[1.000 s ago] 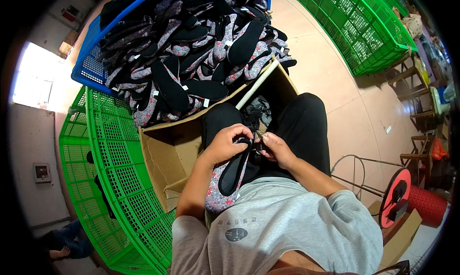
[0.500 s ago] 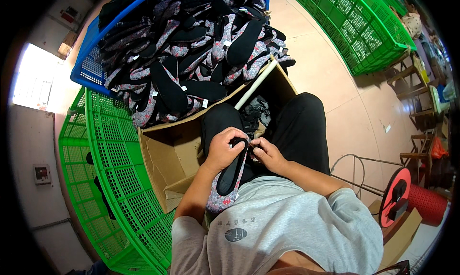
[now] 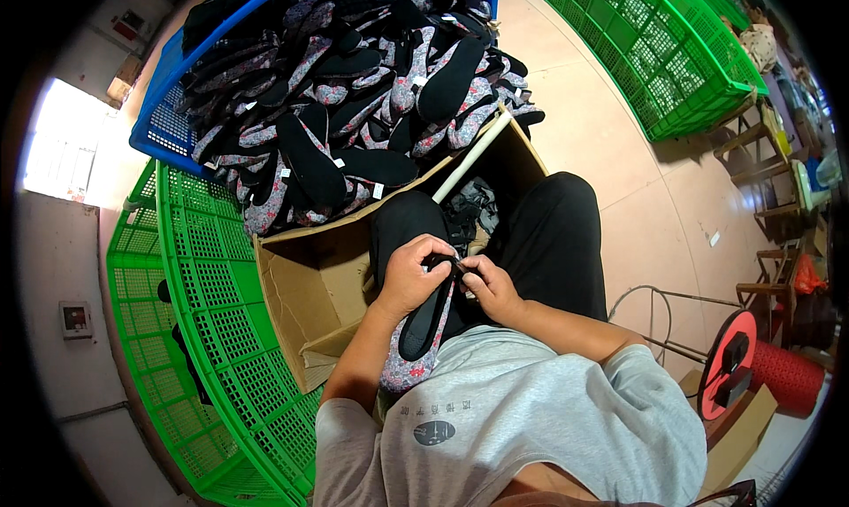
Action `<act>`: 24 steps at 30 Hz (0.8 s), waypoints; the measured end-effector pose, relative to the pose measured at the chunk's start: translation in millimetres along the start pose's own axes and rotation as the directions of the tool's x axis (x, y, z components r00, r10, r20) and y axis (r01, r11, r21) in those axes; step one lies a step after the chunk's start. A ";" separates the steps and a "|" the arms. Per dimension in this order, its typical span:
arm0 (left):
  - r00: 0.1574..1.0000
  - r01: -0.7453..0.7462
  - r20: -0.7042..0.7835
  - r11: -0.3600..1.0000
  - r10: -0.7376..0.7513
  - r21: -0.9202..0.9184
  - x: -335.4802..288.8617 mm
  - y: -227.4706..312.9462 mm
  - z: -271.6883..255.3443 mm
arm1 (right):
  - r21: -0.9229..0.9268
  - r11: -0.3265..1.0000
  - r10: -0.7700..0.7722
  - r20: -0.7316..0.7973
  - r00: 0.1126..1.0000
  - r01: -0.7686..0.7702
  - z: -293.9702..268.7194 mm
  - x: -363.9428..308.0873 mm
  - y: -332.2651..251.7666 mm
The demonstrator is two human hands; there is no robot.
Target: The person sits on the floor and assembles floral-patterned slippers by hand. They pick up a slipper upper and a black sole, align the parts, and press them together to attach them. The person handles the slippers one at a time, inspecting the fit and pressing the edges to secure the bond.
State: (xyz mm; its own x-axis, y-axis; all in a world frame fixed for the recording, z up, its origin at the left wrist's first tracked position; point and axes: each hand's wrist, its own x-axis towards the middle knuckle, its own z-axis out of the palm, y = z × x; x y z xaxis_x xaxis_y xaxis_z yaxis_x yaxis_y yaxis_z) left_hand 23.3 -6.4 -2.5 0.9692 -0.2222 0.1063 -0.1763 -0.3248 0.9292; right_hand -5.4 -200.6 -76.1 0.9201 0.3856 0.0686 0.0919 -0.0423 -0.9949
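A floral grey and red cloth shoe (image 3: 409, 365) with a black inside lies over my lap, its toe toward my shirt. My left hand (image 3: 412, 273) is closed round its heel end, thumb pressing at the rim. At that same heel edge, my right hand (image 3: 492, 288) pinches with thumb and forefinger. Something small and dark shows at those fingertips, too small to name. Beyond my knees rises a big heap of similar shoes (image 3: 354, 167), black soles and white tags showing.
An opened cardboard box (image 3: 296, 304) stands before me, a pale rod (image 3: 473, 156) across its corner. Green crates (image 3: 221, 304) stand at left, with another green crate (image 3: 654, 56) at far right. A blue crate (image 3: 164, 122) holds the heap. Wooden stools (image 3: 765, 198) stand right.
Both hands stay at the shoe's heel. My right hand has shifted very slightly, its fingers still pinched there.
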 end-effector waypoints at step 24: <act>1.000 -0.002 0.008 1.000 0.001 0.022 -0.3 -2.8 1.7 | 0.045 0.998 0.035 -0.015 0.999 -0.034 1.1 3.0 -11.8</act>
State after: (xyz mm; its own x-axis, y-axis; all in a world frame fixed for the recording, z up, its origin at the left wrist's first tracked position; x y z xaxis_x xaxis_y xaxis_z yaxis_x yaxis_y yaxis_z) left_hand 23.1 -7.0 -5.7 0.9674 -0.2304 0.1046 -0.1816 -0.3441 0.9212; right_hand -4.2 -197.9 -64.3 0.9282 0.3705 0.0347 0.0428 -0.0138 -0.9990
